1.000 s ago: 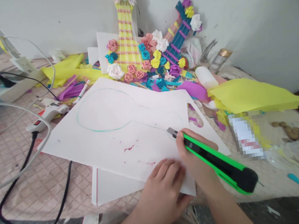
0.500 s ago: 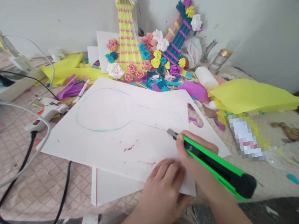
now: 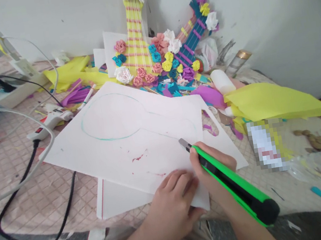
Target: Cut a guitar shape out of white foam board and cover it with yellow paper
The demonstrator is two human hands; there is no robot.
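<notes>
A large white sheet (image 3: 121,142) with a teal guitar outline lies on the table over other white sheets. My left hand (image 3: 171,209) rests on its near corner, fingers together and pressing down. My right hand (image 3: 213,172) is closed round a green and black utility knife (image 3: 234,183). The knife's metal tip touches the sheet on the drawn line near the sheet's right side.
Two paper guitars decorated with flowers (image 3: 139,42) lean on the wall at the back. Yellow paper (image 3: 270,102) lies right, a glue gun (image 3: 49,122) and cables (image 3: 29,173) left, a power strip (image 3: 12,92) far left. Paper scraps are scattered around.
The knife has shifted slightly towards me and left along the line, its handle dropping lower. My left hand stays pressed on the sheet.
</notes>
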